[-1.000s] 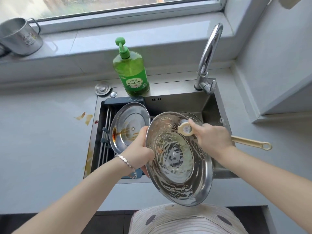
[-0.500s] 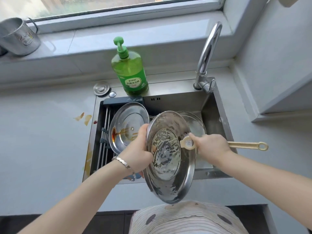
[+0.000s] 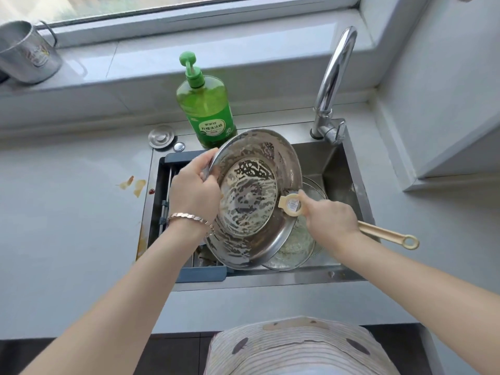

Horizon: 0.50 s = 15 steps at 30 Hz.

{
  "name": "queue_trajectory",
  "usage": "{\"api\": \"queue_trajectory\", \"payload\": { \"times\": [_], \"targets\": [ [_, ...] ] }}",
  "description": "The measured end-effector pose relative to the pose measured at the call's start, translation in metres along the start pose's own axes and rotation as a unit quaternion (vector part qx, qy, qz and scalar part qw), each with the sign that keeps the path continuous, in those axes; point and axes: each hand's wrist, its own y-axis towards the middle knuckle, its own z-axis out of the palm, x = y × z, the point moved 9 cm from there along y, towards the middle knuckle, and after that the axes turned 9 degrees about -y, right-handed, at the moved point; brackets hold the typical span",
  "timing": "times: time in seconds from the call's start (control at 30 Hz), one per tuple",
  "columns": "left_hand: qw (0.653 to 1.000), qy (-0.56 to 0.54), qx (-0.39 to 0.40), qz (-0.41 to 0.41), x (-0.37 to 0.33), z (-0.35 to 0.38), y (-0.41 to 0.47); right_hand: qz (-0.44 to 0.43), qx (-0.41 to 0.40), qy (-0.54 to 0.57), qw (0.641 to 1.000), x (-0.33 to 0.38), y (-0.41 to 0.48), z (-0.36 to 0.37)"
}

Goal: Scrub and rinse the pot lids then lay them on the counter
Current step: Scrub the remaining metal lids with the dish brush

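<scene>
1. Lid (image 3: 254,198): round steel, held tilted over the sink (image 3: 335,169) with its hollow side facing you. Its top rim overlaps the foot of the soap bottle (image 3: 207,109) in view.
2. Lid surface: white foam lies in broken streaks across the raised centre disc and the band around it. Brown grime shows along the upper band near the rim.
3. Your left hand (image 3: 193,193) grips the lid's left rim, fingers curled round the edge. A bracelet (image 3: 189,219) sits on that wrist.
4. Your right hand (image 3: 330,220) is closed round the beige brush (image 3: 384,234). The round brush head lies against the lid's right rim. The handle's ring end sticks out to the right, past the sink's edge.
5. Second lid (image 3: 300,239): lies in the sink under the first lid's lower right edge, sudsy and partly hidden.
6. Surroundings: the faucet (image 3: 332,77) stands behind the sink at right. Brown stains (image 3: 135,184) mark the worktop (image 3: 67,226) just left of the sink. A steel mug (image 3: 27,52) stands on the sill at far left.
</scene>
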Motion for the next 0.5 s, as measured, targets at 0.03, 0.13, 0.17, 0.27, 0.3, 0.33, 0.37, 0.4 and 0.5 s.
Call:
{"api": "queue_trajectory", "payload": {
  "times": [0.03,0.13,0.17,0.27,0.3,0.33,0.37,0.4,0.5],
  "targets": [
    [1.000,0.004,-0.016,0.015,-0.006,-0.001,0.002,0.008,-0.002,0.001,1.000,-0.001,0.003,-0.001],
    [0.997,-0.023,-0.060,0.033,-0.015,-0.005,0.008,-0.004,0.011,0.015,1.000,0.006,0.001,-0.007],
    [0.996,-0.032,-0.074,0.036,-0.017,-0.005,0.009,-0.021,0.020,0.016,0.999,0.014,-0.002,-0.007],
    [0.994,-0.028,-0.076,0.073,-0.027,0.002,0.012,-0.104,-0.049,-0.005,0.993,0.048,-0.022,-0.014],
    [0.994,-0.015,-0.066,0.086,-0.030,0.005,0.012,-0.120,-0.058,-0.009,0.991,0.051,-0.024,-0.015],
    [0.994,-0.003,-0.056,0.098,-0.033,0.007,0.011,-0.133,-0.040,0.003,0.990,0.048,-0.021,-0.012],
    [0.993,0.006,-0.050,0.105,-0.035,0.007,0.010,-0.112,-0.018,0.022,0.993,0.033,-0.016,-0.010],
    [0.993,0.007,-0.048,0.108,-0.035,0.006,0.010,-0.073,0.005,0.036,0.997,0.013,-0.009,-0.008],
    [0.993,-0.028,-0.067,0.088,-0.028,0.003,0.009,0.047,-0.003,0.083,0.995,-0.026,-0.005,-0.016]
  ]
}}
